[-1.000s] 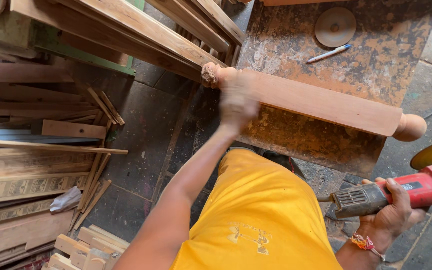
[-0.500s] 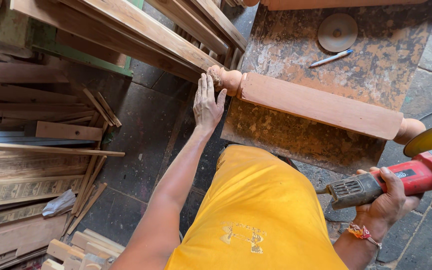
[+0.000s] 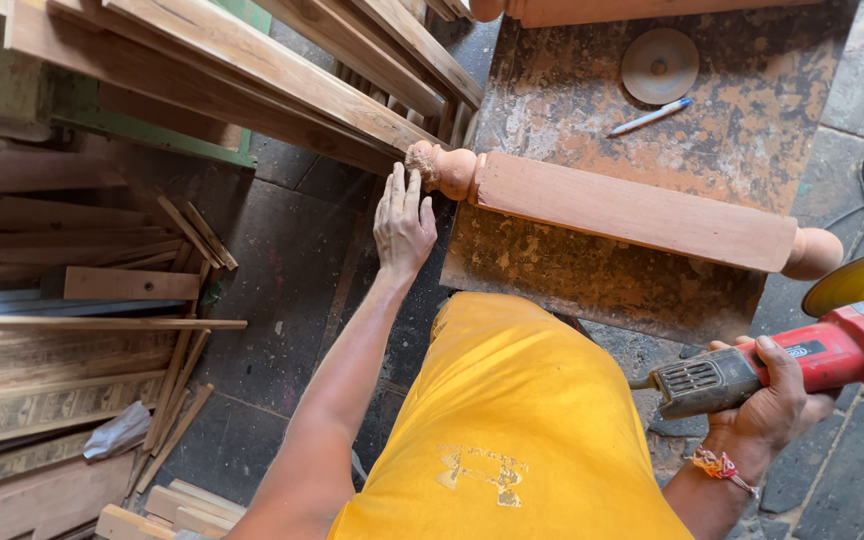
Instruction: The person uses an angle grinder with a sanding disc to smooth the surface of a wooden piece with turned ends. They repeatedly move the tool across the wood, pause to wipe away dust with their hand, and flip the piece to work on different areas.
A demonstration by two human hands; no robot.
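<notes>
Turned wooden post point(image 3: 632, 208) lies flat on a worn, stained work surface point(image 3: 592, 90), with its long axis running from upper left to lower right across the view. At the left end it has a rounded knob point(image 3: 442, 168) with rough, fuzzy wood at the tip, and at the far right end there is a second round ball point(image 3: 812, 254). The middle part is a long square section of pale reddish wood.

The left hand point(image 3: 404, 222) is stretched forward with flat, spread fingers point(image 3: 400, 190), not closed on anything. The fingertips reach the rough tip of the left knob; they seem to touch it, and the palm stays below and to the left of the post. So the post extends away from this hand toward the right, and the left hand is clearly the nearer one to it.

The right hand point(image 3: 767, 400) is well apart from the post, lower right, and it is clenched around the body of a red angle grinder point(image 3: 802, 360) with a yellow disc point(image 3: 862, 280). The disc is near the right ball of the post but does not touch it.

Behind the post lie a round sanding disc point(image 3: 660, 65) and a pen point(image 3: 649, 117). Many wooden planks point(image 3: 252, 70) and thin strips are stacked at the left.
</notes>
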